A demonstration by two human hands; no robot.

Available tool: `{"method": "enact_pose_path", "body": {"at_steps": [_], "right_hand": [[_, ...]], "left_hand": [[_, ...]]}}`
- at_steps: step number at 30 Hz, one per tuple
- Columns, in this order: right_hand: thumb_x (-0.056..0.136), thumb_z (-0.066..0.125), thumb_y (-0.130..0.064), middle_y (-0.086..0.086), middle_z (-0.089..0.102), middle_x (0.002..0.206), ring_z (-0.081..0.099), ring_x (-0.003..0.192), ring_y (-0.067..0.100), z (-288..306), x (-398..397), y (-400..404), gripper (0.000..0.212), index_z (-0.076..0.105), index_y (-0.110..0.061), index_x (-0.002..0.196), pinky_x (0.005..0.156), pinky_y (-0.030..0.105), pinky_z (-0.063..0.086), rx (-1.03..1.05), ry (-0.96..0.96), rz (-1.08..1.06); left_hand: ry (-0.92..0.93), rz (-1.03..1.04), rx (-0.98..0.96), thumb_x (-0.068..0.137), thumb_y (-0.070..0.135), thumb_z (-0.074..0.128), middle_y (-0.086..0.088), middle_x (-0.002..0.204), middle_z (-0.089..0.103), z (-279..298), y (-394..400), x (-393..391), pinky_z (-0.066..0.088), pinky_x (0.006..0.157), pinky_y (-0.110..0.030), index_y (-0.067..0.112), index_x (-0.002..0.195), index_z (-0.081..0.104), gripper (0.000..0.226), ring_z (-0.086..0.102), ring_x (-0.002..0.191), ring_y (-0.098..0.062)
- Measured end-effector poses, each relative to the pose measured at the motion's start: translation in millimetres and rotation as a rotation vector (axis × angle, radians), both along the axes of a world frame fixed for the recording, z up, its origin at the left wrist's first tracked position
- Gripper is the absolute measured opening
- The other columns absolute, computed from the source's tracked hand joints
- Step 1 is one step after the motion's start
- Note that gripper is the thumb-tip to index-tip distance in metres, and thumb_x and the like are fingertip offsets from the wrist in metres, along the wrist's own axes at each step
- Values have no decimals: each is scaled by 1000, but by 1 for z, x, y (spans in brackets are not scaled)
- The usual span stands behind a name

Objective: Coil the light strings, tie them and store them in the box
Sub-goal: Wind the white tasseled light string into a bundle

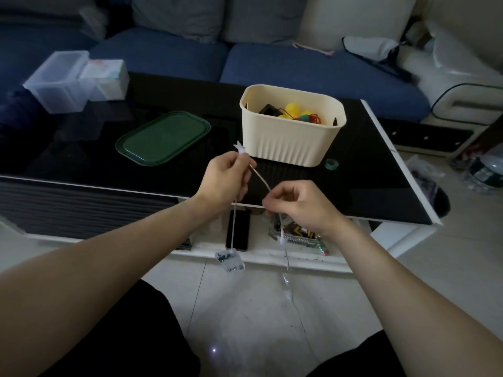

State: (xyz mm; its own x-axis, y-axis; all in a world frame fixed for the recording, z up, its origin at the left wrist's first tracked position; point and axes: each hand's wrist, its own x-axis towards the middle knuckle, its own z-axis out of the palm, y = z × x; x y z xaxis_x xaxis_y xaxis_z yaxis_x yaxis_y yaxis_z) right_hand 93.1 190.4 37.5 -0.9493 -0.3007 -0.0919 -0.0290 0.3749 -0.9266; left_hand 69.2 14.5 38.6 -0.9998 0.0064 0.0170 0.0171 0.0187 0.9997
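Left hand [221, 180] pinching star-tipped light string [260, 179]; right hand [295, 206] pinching it lower. Battery pack [230, 259] dangling, tail trailing on floor. Risk: tangling, snagging on worktop [367, 170] edge. Cream box [292, 126] ahead.

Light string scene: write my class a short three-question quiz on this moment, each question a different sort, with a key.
1. True or false: the light string is already coiled inside the box.
2. Which hand pinches the string near its star-shaped bulb? A. left hand B. right hand C. neither
3. Fill in: the green lid lies flat on the ______, to the left of the box.

Key
1. False. The string runs between both hands in front of the table, and its battery pack hangs below.
2. A
3. table
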Motion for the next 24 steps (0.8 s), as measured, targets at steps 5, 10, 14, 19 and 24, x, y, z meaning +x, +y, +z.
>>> {"method": "enact_pose_path", "body": {"at_steps": [5, 10, 14, 19, 24], "right_hand": [[87, 77, -23, 4, 76, 99, 71, 96, 18, -2, -6, 17, 10, 71, -16, 86, 96, 41, 53, 110, -160, 86], [80, 75, -37, 6, 68, 78, 67, 75, 21, -3, -9, 38, 40, 71, -6, 104, 93, 46, 56, 85, -344, 127], [81, 62, -58, 4, 58, 72, 57, 66, 18, -4, -14, 52, 65, 71, 0, 106, 75, 39, 55, 40, -415, 88], [97, 63, -33, 6, 63, 77, 58, 68, 15, -10, -19, 71, 29, 75, -6, 94, 73, 32, 51, 287, -370, 56], [97, 62, -40, 3, 72, 76, 65, 77, 14, -9, -19, 70, 36, 73, -11, 79, 83, 29, 46, 376, -261, -42]], "left_hand": [[-39, 158, 53, 105, 20, 37, -1, 57, 43, -5, -9, -6, 32, 43, -28, 10, 77, 51, 33, 38, 44, -14], [-56, 283, 82, 104, 16, 34, -5, 60, 54, -7, -17, -12, 52, 54, -30, 9, 79, 50, 30, 55, 49, -18], [-107, 333, 209, 107, 19, 28, -16, 73, 69, -6, -17, -14, 60, 66, -38, 9, 90, 47, 28, 72, 65, -30], [-115, 374, 401, 108, 19, 26, -19, 75, 70, 1, -24, -11, 60, 66, -39, 7, 94, 46, 28, 74, 72, -34], [-70, 456, 374, 109, 25, 26, -5, 54, 54, 4, -22, -8, 59, 58, -35, 10, 93, 46, 30, 65, 52, -22]]}}
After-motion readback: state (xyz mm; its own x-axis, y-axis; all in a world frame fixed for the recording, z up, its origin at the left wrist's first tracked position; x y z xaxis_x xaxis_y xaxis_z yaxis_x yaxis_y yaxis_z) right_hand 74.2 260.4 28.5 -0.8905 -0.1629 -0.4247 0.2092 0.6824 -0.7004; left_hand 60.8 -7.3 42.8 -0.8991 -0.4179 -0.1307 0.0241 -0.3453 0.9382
